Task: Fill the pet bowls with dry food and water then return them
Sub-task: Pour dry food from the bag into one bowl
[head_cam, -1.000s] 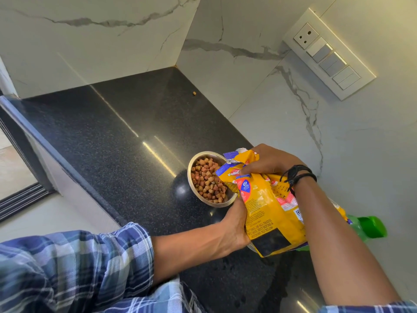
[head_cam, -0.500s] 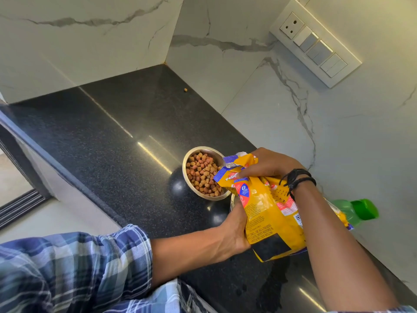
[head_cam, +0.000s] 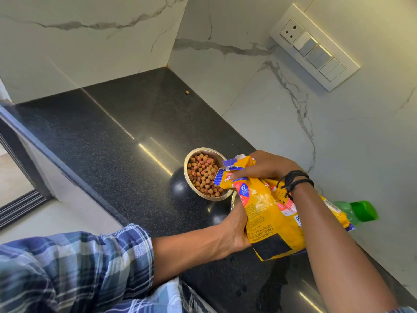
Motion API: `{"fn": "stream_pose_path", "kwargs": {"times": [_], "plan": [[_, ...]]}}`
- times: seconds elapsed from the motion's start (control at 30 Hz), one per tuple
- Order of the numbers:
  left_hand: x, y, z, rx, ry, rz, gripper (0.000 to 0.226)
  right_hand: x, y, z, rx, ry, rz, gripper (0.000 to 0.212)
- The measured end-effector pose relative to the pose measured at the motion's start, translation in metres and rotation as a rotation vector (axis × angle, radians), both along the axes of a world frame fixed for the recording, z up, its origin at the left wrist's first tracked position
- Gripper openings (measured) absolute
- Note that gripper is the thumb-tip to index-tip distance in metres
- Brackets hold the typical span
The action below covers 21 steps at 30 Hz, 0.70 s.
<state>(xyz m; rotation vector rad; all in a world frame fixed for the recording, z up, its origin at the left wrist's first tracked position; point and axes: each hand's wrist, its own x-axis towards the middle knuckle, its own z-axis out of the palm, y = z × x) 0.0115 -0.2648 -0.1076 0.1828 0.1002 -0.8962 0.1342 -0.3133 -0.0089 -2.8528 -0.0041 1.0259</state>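
Holding the food bag [head_cam: 270, 213] in both hands, mouth overlapping the right rim of the bowl [head_cam: 204, 175]. The right hand [head_cam: 264, 167] has its grip clenched round the torn top, probably choking off the pour. The left hand [head_cam: 234, 227] grasps the lower edge, taking the weight. The bowl stands on the counter [head_cam: 101, 143], well filled with kibble [head_cam: 203, 177]. The second bowl [head_cam: 233, 198] is a sliver of rim just beside it, under the bag. The bottle [head_cam: 358, 212] lies beyond the bag. A second ago the left hand sat nearer the bowl's rim and that sliver was hidden.
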Motion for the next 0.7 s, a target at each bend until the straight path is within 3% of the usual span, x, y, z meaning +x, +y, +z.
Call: {"fn": "stream_pose_path", "kwargs": {"times": [0.3, 0.43, 0.7], "plan": [[0.005, 0.002, 0.002, 0.08, 0.077, 0.058, 0.056, -0.003, -0.007, -0.001, -0.004, -0.149, 0.009, 0.042], [0.012, 0.006, -0.005, 0.155, 0.096, 0.032, 0.048, -0.005, -0.011, 0.0, 0.054, -0.238, -0.036, 0.042], [0.023, 0.021, -0.023, 0.346, 0.128, 0.039, 0.057, -0.026, -0.024, -0.008, 0.247, -0.459, -0.176, 0.036]]}}
